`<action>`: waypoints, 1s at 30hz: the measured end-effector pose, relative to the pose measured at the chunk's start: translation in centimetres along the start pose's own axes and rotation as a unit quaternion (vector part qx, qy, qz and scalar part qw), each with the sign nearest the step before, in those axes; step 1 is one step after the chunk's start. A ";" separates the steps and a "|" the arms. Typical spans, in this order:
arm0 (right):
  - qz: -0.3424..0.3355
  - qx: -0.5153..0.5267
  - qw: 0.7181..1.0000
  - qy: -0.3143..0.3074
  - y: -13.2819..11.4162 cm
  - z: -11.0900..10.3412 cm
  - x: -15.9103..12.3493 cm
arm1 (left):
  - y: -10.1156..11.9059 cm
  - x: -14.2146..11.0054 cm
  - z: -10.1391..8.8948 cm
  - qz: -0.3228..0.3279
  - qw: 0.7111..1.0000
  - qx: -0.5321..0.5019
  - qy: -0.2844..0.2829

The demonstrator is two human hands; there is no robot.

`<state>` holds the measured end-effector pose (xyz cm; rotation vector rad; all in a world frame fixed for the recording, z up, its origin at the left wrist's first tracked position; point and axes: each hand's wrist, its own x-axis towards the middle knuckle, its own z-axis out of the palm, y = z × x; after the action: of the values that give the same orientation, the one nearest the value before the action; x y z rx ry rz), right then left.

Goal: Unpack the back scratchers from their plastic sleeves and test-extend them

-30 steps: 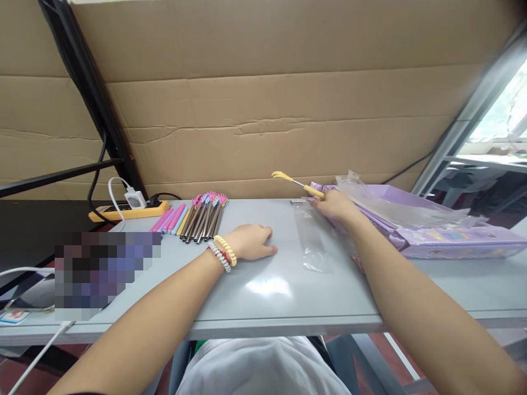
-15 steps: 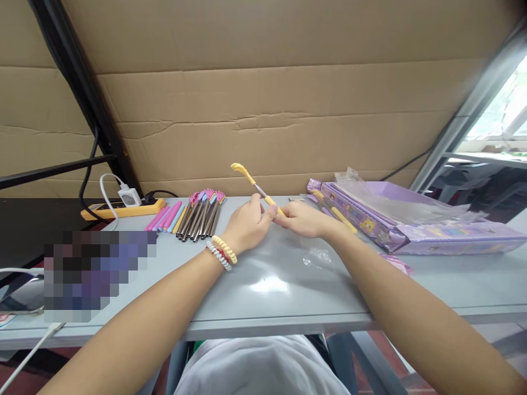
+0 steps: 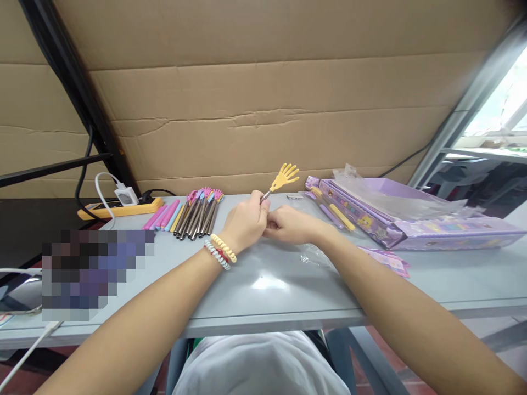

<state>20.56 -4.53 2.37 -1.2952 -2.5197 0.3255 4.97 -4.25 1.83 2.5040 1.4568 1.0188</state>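
My left hand (image 3: 247,219), with twisted bracelets at the wrist, is closed around the metal rod of a back scratcher (image 3: 285,176). Its yellow hand-shaped head points up and to the right, with the fingers spread. Against the left hand, my right hand (image 3: 290,225) is curled shut at the scratcher's lower end; the grip there is hidden by the fingers. To the left lie several metal-rod back scratchers (image 3: 200,216) with pink and blue heads, beside several loose coloured handles (image 3: 164,215). Past my right hand rest a yellow-handled back scratcher (image 3: 341,217) and a purple one (image 3: 330,215).
A purple printed box (image 3: 453,233) with clear plastic (image 3: 395,197) over it stands at the right. Clear wrap (image 3: 315,255) and a pink printed packet (image 3: 389,260) lie near my right forearm. A yellow power strip (image 3: 140,209) sits back left; cardboard (image 3: 263,88) stands behind the grey table (image 3: 272,307).
The back scratcher has turned, its head swinging from upper left to upper right with its palm side or back showing. The yellow handle is now covered by my hands, which have drawn closer together.
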 end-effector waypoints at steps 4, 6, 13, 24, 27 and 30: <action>0.002 0.010 1.000 0.009 -0.1 -0.2 0.0 | 0.0 0.0 0.1 0.007 0.999 0.034 -0.026; -0.003 0.002 1.000 0.024 -0.1 -0.4 0.0 | 0.0 0.0 0.3 0.008 0.998 0.044 -0.032; 0.030 -0.024 0.995 0.089 1.0 -0.5 0.2 | -0.2 -0.1 0.6 0.016 0.998 0.023 -0.048; -0.022 -0.008 0.979 0.202 1.2 -0.3 0.4 | -0.2 0.0 0.0 -0.023 0.996 0.061 -0.057; -0.017 0.003 0.974 0.225 1.2 -0.4 0.3 | -0.1 0.0 0.0 -0.023 0.996 0.064 -0.058; -0.003 0.050 0.973 0.225 1.2 -0.5 0.2 | 0.0 -0.1 0.0 -0.021 0.996 0.065 -0.057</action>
<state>21.49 -3.63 2.45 -1.1673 -2.0984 0.1329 4.98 -4.33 1.82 2.5580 1.5822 0.7839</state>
